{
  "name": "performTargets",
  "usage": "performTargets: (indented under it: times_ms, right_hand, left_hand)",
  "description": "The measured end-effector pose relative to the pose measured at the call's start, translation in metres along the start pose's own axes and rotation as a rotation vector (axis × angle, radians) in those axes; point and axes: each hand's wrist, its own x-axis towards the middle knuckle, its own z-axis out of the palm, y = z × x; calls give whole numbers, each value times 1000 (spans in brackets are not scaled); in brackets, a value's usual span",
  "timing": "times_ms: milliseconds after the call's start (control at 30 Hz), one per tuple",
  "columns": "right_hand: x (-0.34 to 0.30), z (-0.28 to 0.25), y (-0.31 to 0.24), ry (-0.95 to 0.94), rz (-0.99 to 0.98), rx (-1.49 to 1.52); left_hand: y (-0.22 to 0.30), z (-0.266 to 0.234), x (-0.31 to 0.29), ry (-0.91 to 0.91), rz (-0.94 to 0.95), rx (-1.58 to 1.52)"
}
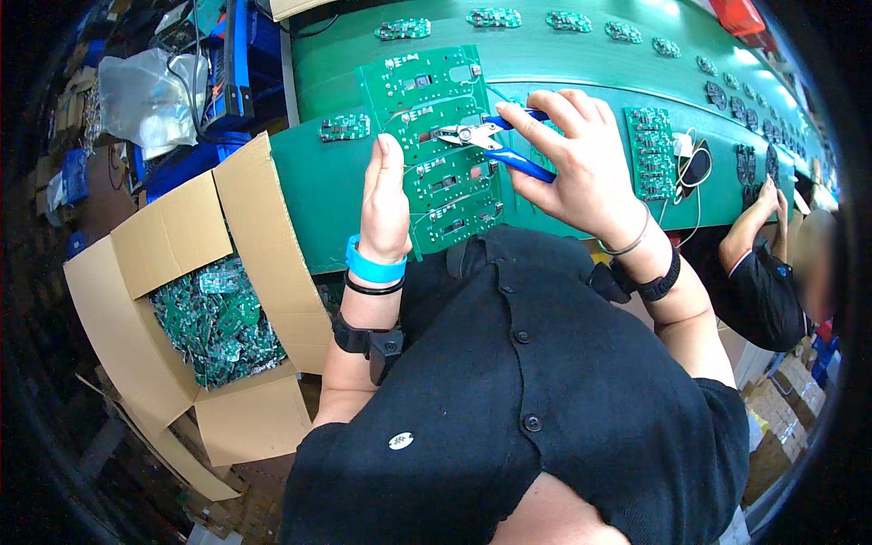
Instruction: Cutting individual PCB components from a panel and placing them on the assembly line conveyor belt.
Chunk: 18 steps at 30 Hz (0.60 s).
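A green panel of several joined circuit boards (440,182) is held upright-lengthwise over the bench's near edge. My left hand (386,213) grips it by its left edge, thumb at the side; its other fingers are mostly hidden by the panel. In my right hand (581,163) are blue-handled side cutters (471,135), their handles spread apart. The metal jaws point left and lie over the panel's middle, near the gap between two boards. Whether the jaws touch the panel, I cannot tell. Just left of the panel lies a single circuit board (345,128).
An open cardboard box (259,209) full of small green boards stands at left. Single boards (495,17) line the green bench (318,182). Another panel (649,154) and a white cable (700,195) lie right. A co-worker's hands (770,202) are at far right.
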Motion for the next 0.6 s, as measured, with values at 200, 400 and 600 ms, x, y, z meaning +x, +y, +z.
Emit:
performTargets:
  times_ms: [200, 400, 600]
  right_hand:
    - [-3, 3, -1, -35, 9, -8]
    - [-1, 3, 1, 59, 5, 58]
    - [1, 1, -2, 33, -20, 20]
  left_hand:
    - [1, -3, 0, -28, -8, 24]
    - [1, -3, 2, -11, -31, -85]
    - [3, 0, 1, -14, 9, -26]
